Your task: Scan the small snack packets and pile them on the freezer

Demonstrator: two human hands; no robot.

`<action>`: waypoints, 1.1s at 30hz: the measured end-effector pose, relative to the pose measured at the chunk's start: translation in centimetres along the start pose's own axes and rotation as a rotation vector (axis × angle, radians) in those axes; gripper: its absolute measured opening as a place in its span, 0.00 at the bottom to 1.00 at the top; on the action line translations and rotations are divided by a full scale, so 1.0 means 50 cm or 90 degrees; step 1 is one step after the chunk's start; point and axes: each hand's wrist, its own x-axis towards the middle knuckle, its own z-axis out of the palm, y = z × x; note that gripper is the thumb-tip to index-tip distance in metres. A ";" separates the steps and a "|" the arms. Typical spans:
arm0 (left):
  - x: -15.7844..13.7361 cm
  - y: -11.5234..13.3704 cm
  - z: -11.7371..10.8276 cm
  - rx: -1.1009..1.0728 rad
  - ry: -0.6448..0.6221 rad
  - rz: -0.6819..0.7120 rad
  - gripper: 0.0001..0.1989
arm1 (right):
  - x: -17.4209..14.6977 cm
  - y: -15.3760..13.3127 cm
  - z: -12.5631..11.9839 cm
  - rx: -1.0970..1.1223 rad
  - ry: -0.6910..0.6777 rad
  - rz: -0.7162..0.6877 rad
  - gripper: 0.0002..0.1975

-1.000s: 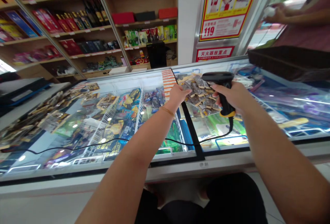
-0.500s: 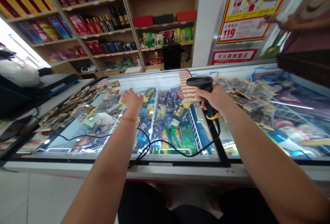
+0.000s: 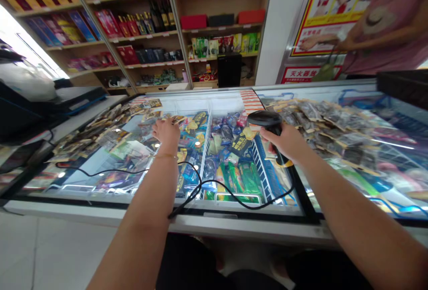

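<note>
My right hand (image 3: pixel 290 142) is wrapped around the grip of a black barcode scanner (image 3: pixel 266 120), its head pointing left above the glass. A black cable (image 3: pixel 230 194) runs from it in loops across the freezer top. Over the glass at the left, my left hand (image 3: pixel 166 133) has its fingers bent around the edge of a small brown-and-yellow packet (image 3: pixel 178 120); the fingertips are partly hidden. Beside this hand, a long pile of similar small packets (image 3: pixel 100 125) lies on the glass. Another heap of flat packets (image 3: pixel 324 125) lies to the right of the scanner.
Beneath the chest freezer's glass top, white wire baskets (image 3: pixel 206 147) hold colourful frozen goods. An orange-striped sheet (image 3: pixel 250 100) lies behind the scanner. Shelves (image 3: pixel 220 31) with boxes and bottles stand beyond. A person in pink (image 3: pixel 384 36) stands across at the right, near a dark box (image 3: pixel 404 87).
A small packet now shows at my left fingers, which have curled in. The scanner tilts slightly lower. The person across has moved leftward into view, and the whole view has shifted a little.
</note>
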 end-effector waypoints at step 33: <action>-0.142 0.166 0.017 -0.816 -0.414 -0.051 0.20 | -0.052 -0.060 0.005 -0.064 -0.096 -0.012 0.12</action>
